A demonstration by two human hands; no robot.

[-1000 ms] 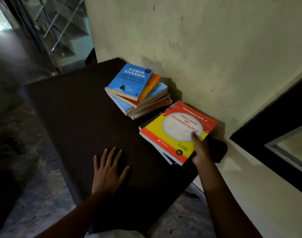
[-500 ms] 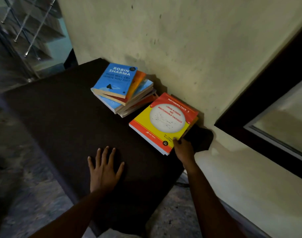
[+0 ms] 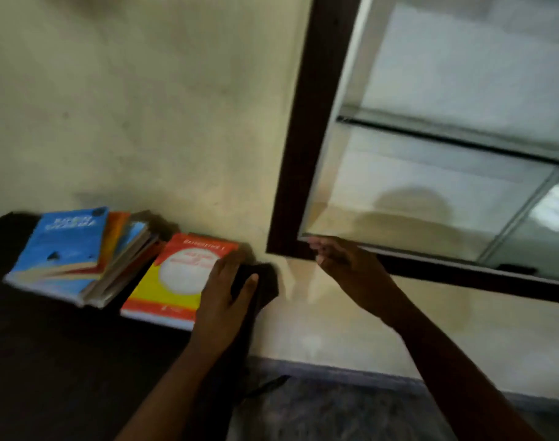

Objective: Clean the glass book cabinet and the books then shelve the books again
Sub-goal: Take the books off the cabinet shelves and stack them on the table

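A red and yellow maths book (image 3: pixel 173 281) lies flat on the dark table (image 3: pixel 49 361) by the wall. To its left is a stack of several books (image 3: pixel 112 268) topped by a blue book (image 3: pixel 65 249). My left hand (image 3: pixel 224 297) rests flat on the maths book's right edge and a dark patch at the table corner, fingers straight. My right hand (image 3: pixel 345 262) is raised with fingers extended at the lower left corner of the glass book cabinet (image 3: pixel 300 154) and holds nothing. Behind the glass I see a glass shelf (image 3: pixel 446 135) with no books on it.
The cream wall (image 3: pixel 144 106) runs behind the table and around the dark-framed cabinet. Grey floor (image 3: pixel 335 409) shows below, between the table's right end and the wall's skirting.
The view has swung right towards the cabinet. My right hand let go of the maths book and rose to the cabinet's corner. My left hand moved from the bare table onto the book's right edge.
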